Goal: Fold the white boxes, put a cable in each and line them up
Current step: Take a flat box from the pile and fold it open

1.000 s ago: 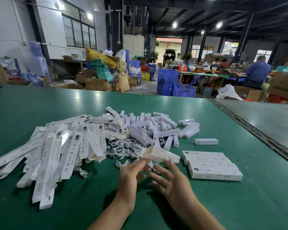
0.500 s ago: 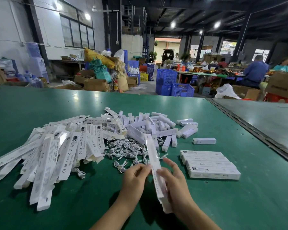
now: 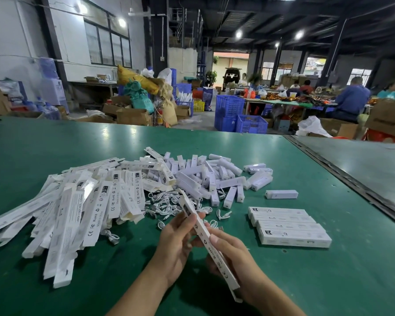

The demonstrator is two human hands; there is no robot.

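Both hands hold one long white box (image 3: pixel 204 236) lengthwise above the green table (image 3: pixel 328 281). My left hand (image 3: pixel 178 245) grips its upper part, fingers curled round the edge. Lower down, my right hand (image 3: pixel 235 256) grips its near part, thumb on top. A heap of flat unfolded white boxes (image 3: pixel 78 208) lies to the left. White cables (image 3: pixel 167 204) lie tangled just beyond my hands. Several finished boxes (image 3: pixel 287 226) sit side by side in a row at the right.
A pile of small white blocks (image 3: pixel 214 176) lies behind the cables, with one block (image 3: pixel 281 194) apart at the right. A metal seam (image 3: pixel 351 185) runs along the table's right side. Blue crates, cartons and seated people fill the hall beyond.
The box was lifted from the cable pile and turned lengthwise toward me. Both hands closed on it, and it now sits lower, tilted, between them.
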